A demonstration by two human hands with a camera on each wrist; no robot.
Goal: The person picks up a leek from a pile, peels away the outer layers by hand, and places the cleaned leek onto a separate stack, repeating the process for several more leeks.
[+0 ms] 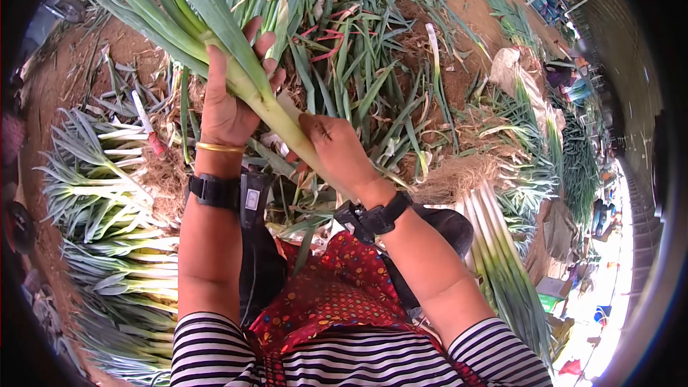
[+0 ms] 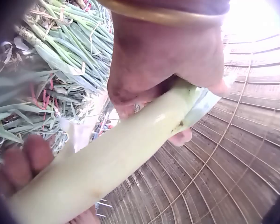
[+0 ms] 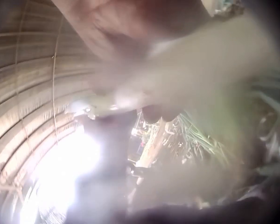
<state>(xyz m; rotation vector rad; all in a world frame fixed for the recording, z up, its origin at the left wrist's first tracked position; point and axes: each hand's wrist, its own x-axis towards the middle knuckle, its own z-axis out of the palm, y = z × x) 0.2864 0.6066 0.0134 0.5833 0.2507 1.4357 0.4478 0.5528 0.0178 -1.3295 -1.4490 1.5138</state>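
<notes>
A thick leek [image 1: 289, 125], with green leaves at the upper left and a pale stem, slants across both hands in the head view. My left hand [image 1: 231, 111] holds it below the leaves, thumb on one side and fingers on the other. Lower on the pale stem, my right hand [image 1: 337, 147] grips it with curled fingers. A loose pale strip [image 2: 77, 134] of outer layer stands off the stem between the hands in the left wrist view. The right wrist view is blurred, with the leek's stem [image 3: 200, 65] across its top.
Leeks in a neat stack [image 1: 118, 201] lie at the left, roots inward. A red and white stick-like tool [image 1: 148, 125] rests near them. A loose heap of leeks [image 1: 365, 64] spreads ahead. A leek bundle [image 1: 505, 258] leans at the right, beside dry roots [image 1: 455, 179].
</notes>
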